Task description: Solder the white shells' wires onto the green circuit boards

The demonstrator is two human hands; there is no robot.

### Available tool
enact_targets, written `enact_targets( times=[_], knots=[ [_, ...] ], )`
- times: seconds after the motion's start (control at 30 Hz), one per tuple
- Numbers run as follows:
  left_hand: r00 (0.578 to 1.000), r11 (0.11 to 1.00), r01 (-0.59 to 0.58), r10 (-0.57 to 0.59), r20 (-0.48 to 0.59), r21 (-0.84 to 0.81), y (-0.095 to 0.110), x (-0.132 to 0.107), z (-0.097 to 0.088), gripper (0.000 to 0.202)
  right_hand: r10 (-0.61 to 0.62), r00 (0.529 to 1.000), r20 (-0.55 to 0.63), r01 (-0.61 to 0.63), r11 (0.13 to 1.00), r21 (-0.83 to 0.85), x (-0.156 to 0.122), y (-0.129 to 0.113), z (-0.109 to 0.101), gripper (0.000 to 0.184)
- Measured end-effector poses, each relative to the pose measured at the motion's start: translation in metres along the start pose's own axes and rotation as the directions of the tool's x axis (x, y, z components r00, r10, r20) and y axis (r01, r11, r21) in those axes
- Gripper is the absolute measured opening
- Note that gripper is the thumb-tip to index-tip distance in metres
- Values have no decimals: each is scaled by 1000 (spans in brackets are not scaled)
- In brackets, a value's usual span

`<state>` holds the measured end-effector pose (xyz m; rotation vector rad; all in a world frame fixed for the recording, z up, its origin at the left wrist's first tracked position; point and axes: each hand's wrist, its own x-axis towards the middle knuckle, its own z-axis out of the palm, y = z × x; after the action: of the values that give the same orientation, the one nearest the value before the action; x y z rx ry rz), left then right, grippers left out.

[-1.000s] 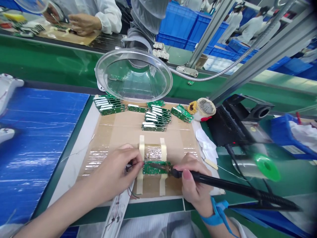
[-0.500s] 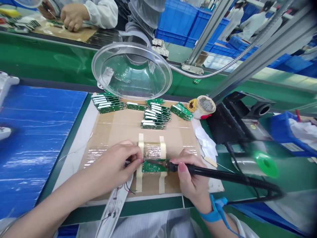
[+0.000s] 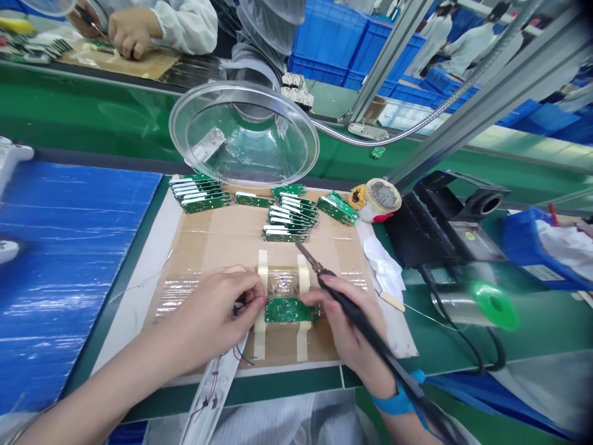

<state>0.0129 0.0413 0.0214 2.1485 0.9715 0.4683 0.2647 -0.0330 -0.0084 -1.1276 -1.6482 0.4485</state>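
A green circuit board lies across two cream tape-covered strips on the brown work sheet. My left hand is closed in a pinch at the board's left end, on thin dark wires partly hidden by the fingers. Below that hand, a white housing strip with red and black wires slants toward me. My right hand grips a soldering iron by its black handle. The iron's tip points up and left, apart from the board, while my fingertips are close to the board's right end.
Stacks of green boards lie behind the work spot, beneath a clear round shield. To the right are a white cloth, a black soldering station and a solder spool. A co-worker's hand works across the bench.
My right hand has lifted the soldering iron off the board and turned it, so its tip now points up and left. My left hand stays at the board's left end.
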Motion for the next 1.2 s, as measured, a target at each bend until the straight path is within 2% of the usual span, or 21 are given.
enact_targets(
  times=[0.1,0.2,0.3,0.37,0.5,0.6,0.67,0.73,0.77,0.83,0.87,0.93,1.03,1.1,1.17,1.2],
  knots=[
    [992,996,-78,82,-97,40,3,-12,-9,27,-103,983,149,109,993,-32,6,-1,9,46],
    [977,995,-92,98,-189,43,2,-40,-21,27,-158,954,254,177,983,-52,8,0,11,52],
    [989,999,-40,45,-141,36,-4,-71,-29,30,-155,950,271,180,981,-67,7,-1,10,49],
    [993,998,-60,62,-101,23,-7,-84,-29,26,-160,951,265,185,980,-71,7,-1,10,48],
    [979,979,-199,200,-28,46,2,-79,-7,27,-158,950,268,183,981,-71,7,-3,11,47],
    [937,910,-321,346,-51,261,23,-68,21,39,-141,950,278,171,981,-87,8,-4,11,47],
    [908,806,-383,417,25,451,35,-65,36,36,-145,950,278,177,980,-92,9,-6,10,49],
    [912,718,-386,392,121,579,40,-66,42,31,-167,949,267,197,976,-92,9,-6,7,48],
    [928,701,-349,350,126,623,38,-67,41,30,-185,951,248,213,973,-91,8,-6,5,46],
    [956,699,-246,291,48,671,28,-68,35,35,-200,964,177,220,970,-103,7,-7,0,40],
    [956,710,-207,293,-15,674,21,-66,31,39,-189,974,123,204,972,-120,7,-7,-1,38],
    [917,747,-188,366,-160,638,5,-60,23,41,-141,990,-28,135,979,-153,6,-7,-3,36],
    [832,794,-214,454,-320,568,-9,-48,23,29,-48,973,-224,14,989,-150,5,-6,-4,30],
    [822,837,-159,406,-399,524,-8,-42,28,23,1,965,-261,-28,995,-99,4,-5,-4,21],
    [835,884,-88,316,-450,458,-4,-41,33,22,37,971,-235,-39,999,-7,2,-3,-5,14],
    [844,904,-59,271,-463,422,-1,-41,35,22,48,975,-216,-39,998,43,1,-2,-5,16]
  ],
)
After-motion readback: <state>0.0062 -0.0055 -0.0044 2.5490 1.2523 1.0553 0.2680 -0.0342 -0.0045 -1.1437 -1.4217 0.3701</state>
